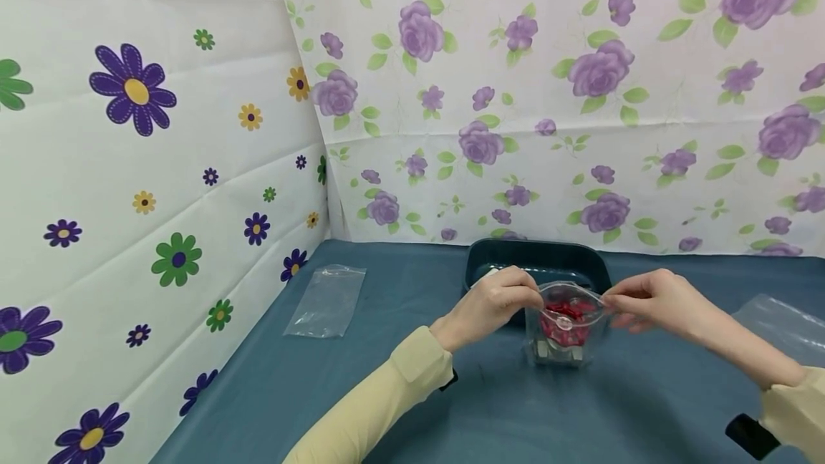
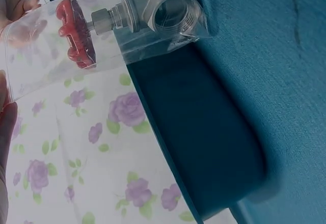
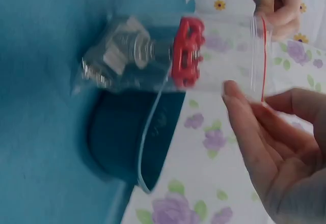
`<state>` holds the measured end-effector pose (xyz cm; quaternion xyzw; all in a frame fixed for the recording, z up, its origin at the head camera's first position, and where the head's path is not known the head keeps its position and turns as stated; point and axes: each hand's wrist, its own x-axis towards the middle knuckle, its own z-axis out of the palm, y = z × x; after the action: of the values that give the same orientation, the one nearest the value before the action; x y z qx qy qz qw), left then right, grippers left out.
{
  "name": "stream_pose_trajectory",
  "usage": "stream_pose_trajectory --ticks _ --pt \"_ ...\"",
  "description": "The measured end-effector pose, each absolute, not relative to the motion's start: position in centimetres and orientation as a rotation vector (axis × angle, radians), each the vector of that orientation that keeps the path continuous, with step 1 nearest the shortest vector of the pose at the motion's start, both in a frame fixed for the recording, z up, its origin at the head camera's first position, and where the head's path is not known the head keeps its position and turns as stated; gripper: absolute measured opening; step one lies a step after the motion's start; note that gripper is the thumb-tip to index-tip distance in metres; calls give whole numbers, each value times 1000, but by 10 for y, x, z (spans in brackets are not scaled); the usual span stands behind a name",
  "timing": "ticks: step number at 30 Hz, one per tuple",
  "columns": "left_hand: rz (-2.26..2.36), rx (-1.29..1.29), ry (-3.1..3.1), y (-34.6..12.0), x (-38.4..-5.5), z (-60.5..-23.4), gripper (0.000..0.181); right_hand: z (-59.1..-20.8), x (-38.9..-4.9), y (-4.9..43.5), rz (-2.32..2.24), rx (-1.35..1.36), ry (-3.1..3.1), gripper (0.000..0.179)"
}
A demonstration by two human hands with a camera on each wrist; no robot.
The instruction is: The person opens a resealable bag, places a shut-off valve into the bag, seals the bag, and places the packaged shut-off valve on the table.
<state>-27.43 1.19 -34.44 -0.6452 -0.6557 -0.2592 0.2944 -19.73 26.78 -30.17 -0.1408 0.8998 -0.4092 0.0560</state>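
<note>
A clear zip bag (image 1: 533, 341) holds a gate valve with a red handwheel (image 1: 567, 326) and a silver metal body (image 2: 175, 12). In the head view the bag hangs upright, its mouth spread into an oval loop. My left hand (image 1: 495, 304) pinches the left end of the mouth. At the other end my right hand (image 1: 660, 298) pinches the rim between thumb and fingers. The right wrist view shows a red line (image 3: 265, 56) along the bag's top edge, with the handwheel (image 3: 187, 53) below it and the threaded body at the bottom.
Right behind the bag stands a dark teal tray (image 1: 473, 263), partly covered by my left hand. A flat clear bag (image 1: 327, 301) lies on the blue tabletop (image 1: 258, 392) at left, and more clear plastic (image 1: 783, 324) lies at right. Flowered sheets (image 1: 399, 106) border the table.
</note>
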Motion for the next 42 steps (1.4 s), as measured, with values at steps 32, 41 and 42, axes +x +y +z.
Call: stream_pose_trajectory --ticks 32,41,42 --pt "-744 -1659 -1853 11 -276 -347 7 -319 -215 277 -686 -1578 3250 38" --pt "-821 -1614 -1877 9 -275 -350 12 -322 -215 280 -828 -1624 3199 24" --pt "-827 -1612 -1875 9 -275 -350 12 -321 -215 280 -828 -1614 3199 31"
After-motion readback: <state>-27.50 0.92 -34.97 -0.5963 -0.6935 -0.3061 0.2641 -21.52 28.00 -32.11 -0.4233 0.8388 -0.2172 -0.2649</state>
